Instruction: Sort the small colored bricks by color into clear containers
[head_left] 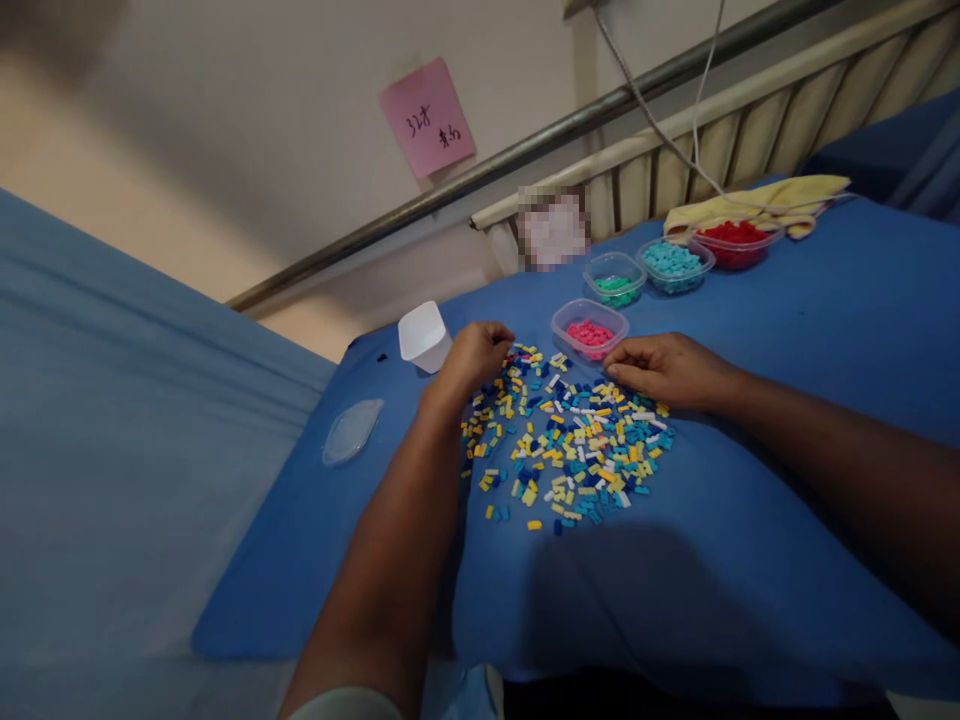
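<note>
A heap of several small bricks [574,440], yellow, white, light blue and dark blue, lies spread on a blue cloth [750,520]. My left hand [476,355] rests at the heap's far left edge, fingers curled and pinched down onto the bricks; what it holds is hidden. My right hand [664,368] lies at the heap's far right edge, fingers bent and pressed together on the cloth, close to a clear tub of pink bricks [589,330].
A white cup [424,337] stands left of my left hand, and a clear lid [352,431] lies nearer the cloth's left edge. Tubs of green [615,279], light blue [673,265] and red bricks [735,243] stand at the back, by a yellow cloth [757,200].
</note>
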